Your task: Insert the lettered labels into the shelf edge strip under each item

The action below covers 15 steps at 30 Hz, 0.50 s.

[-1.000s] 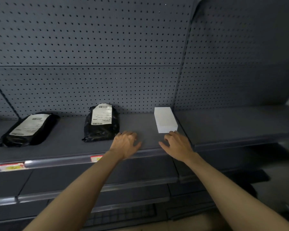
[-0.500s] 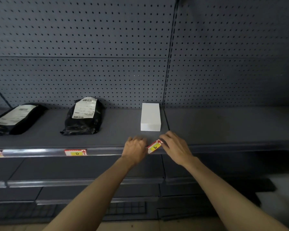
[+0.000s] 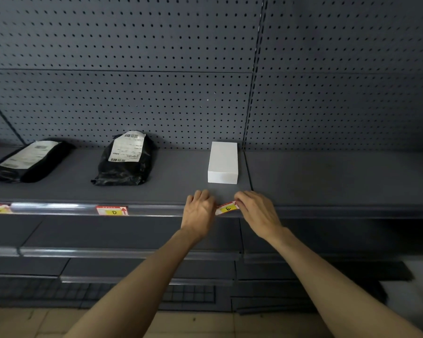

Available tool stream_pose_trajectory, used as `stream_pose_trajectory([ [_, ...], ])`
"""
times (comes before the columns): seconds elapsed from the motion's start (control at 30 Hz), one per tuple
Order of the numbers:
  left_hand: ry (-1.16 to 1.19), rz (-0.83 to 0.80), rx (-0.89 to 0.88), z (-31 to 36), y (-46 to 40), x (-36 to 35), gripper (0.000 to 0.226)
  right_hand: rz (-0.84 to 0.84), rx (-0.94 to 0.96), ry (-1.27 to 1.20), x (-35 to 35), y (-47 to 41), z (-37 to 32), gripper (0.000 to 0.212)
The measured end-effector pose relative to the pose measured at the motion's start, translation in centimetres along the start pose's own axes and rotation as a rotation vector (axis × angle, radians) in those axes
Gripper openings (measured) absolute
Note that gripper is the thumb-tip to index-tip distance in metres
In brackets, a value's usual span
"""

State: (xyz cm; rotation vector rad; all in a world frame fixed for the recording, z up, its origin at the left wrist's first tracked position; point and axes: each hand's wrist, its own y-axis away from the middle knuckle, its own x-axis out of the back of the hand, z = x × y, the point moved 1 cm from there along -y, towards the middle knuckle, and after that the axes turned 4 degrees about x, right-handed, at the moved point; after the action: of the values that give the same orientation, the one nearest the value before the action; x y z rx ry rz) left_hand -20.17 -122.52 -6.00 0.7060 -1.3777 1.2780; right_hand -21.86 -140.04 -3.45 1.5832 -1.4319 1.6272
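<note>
At the shelf edge strip [image 3: 156, 210], both hands [image 3: 198, 211] pinch label E [image 3: 226, 209].

Two black parcels [image 3: 123, 161], one white box [image 3: 222, 163], three labels [image 3: 226, 209]

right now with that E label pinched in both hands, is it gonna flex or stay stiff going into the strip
The E label looks like thin card, so it will probably flex: it already sits tilted between the left hand and right hand. It likely weighs almost nothing, so a light grip should do. Pushed hard against the shelf edge strip, it may buckle rather than slide.
</note>
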Motion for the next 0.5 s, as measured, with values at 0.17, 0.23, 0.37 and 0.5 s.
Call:
stream_pose_trajectory([
  [0.17, -0.073, 0.014, -0.069, -0.3, -0.1, 0.2, 0.014, -0.065, -0.007, 0.108, -0.6, 0.3, -0.1, 0.015],
  [0.23, -0.085, -0.01, -0.078, -0.2, -0.1, 0.1, 0.016, -0.106, -0.041, 0.177, -1.2, 0.4, -0.2, 0.018],
  [0.37, -0.103, -0.047, -0.087, -0.1, 0.0, -0.4, 0.02, -0.142, -0.107, 0.215, -2.1, 0.3, -0.8, 0.022],
  [0.5, -0.086, -0.078, -0.076, -0.4, -0.1, 0.0, 0.02, -0.144, -0.117, 0.201, -1.9, 0.2, -0.9, 0.02],
])
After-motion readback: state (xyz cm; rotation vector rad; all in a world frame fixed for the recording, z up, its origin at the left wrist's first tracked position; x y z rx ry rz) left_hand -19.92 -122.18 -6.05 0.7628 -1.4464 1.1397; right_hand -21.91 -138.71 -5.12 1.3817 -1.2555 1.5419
